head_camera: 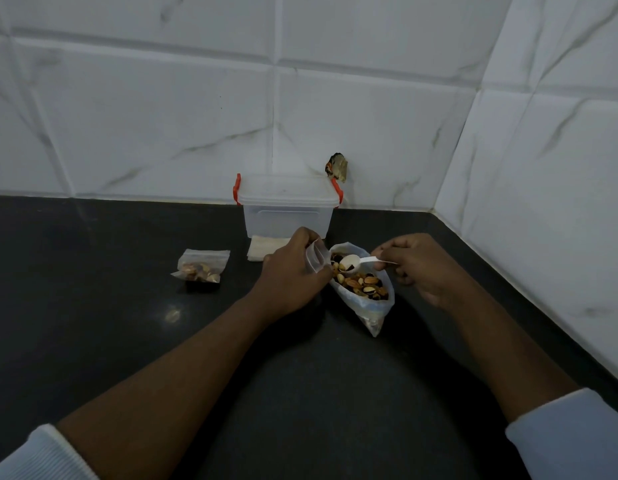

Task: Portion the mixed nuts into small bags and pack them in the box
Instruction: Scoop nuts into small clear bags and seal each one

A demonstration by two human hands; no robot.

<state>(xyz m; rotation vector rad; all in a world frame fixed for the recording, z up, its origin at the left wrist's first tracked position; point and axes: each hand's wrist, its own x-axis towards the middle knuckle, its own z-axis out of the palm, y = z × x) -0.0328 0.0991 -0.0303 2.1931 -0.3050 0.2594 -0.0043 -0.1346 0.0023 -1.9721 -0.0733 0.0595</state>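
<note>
Pinched: small bag (315, 259) in left hand (291, 271); spoon (361, 262) in right hand (418, 268), over nut bag (364, 289), both forearms angled inward.

Head camera looks down onto nearby countertop (93, 289).

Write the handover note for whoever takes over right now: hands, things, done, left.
Left hand grips an empty small bag. Right hand pinches a white spoon over the open big bag of mixed nuts.
Done: one filled small bag lies on the counter, to the left.
Left: fill more bags, then pack all in the lidded box.
</note>
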